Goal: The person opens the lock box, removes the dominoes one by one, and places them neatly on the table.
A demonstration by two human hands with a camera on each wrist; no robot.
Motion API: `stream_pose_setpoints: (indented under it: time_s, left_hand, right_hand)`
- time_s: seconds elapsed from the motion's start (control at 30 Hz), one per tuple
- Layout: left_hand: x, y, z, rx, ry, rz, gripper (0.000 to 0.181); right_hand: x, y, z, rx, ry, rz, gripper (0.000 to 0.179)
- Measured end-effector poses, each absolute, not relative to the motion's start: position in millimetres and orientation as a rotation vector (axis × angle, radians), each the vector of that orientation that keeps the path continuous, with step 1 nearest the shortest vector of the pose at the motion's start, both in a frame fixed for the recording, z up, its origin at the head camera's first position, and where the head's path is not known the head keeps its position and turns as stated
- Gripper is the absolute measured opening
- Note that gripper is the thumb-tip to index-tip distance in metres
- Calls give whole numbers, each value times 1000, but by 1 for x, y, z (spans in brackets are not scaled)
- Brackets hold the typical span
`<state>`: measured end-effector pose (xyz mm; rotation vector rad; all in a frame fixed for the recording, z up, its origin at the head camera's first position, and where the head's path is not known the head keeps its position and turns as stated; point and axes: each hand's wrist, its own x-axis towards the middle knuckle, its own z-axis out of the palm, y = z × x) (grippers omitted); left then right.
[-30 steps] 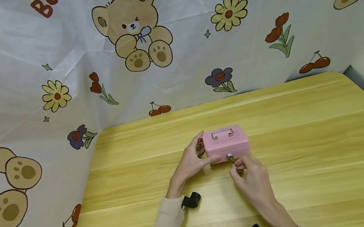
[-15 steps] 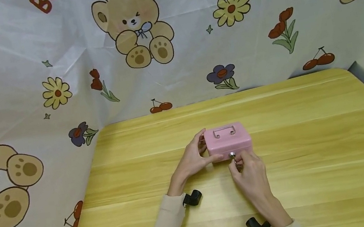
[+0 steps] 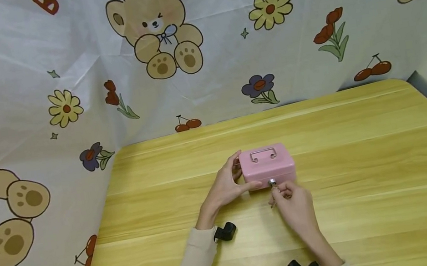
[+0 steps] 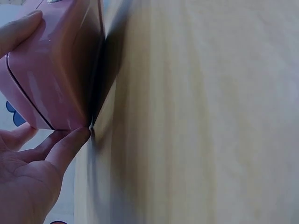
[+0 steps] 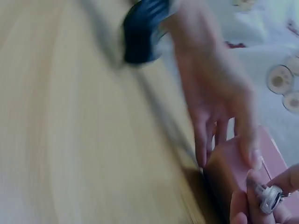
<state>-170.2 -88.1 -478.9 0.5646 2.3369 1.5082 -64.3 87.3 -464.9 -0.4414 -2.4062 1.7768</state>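
Note:
A small pink cash box [image 3: 268,166] with a wire handle on its closed lid stands on the table. Its round silver lock [image 3: 272,182] faces the person. My left hand [image 3: 227,184] holds the box at its left end, thumb on the front and fingers at the side; the left wrist view shows those fingertips low against the box [image 4: 42,70], by the tabletop. Right at the lock, my right hand [image 3: 296,203] pinches a small key, mostly hidden by the fingers. In the right wrist view a silver metal piece [image 5: 271,198] shows among the right fingertips.
The wooden table [image 3: 365,151] ends at the back against a white cloth [image 3: 219,58] printed with bears and flowers. Black wrist cameras [image 3: 226,232] sit at both wrists, near the light sleeves.
My right hand has turned at the lock, its fingers now lying differently around the key. The left hand keeps its hold, and the box stays in place while the view has shifted slightly.

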Motion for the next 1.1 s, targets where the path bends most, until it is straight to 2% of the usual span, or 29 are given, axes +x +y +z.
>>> stream_pose_setpoints:
  time_s: [0.13,0.27,0.77,1.1]
  left_hand:
    - [-168,-87,-479,582,2353,1495,111]
    - [-168,-88,-479,596,2365,1485,110]
    - [-167,-88,-481,623,2355,1495,111]
    - [-157,-87,-482,666,2360,1474,116]
  right_hand:
    - [-64,88,-462,-696,-2068,2337,20]
    - [-62,87,-462,-802,-1857,2528,24]
    - [-58,86,-465,-798,-1938,2489,29]
    - [-30,110,-459,-748,-2339,2234,41]
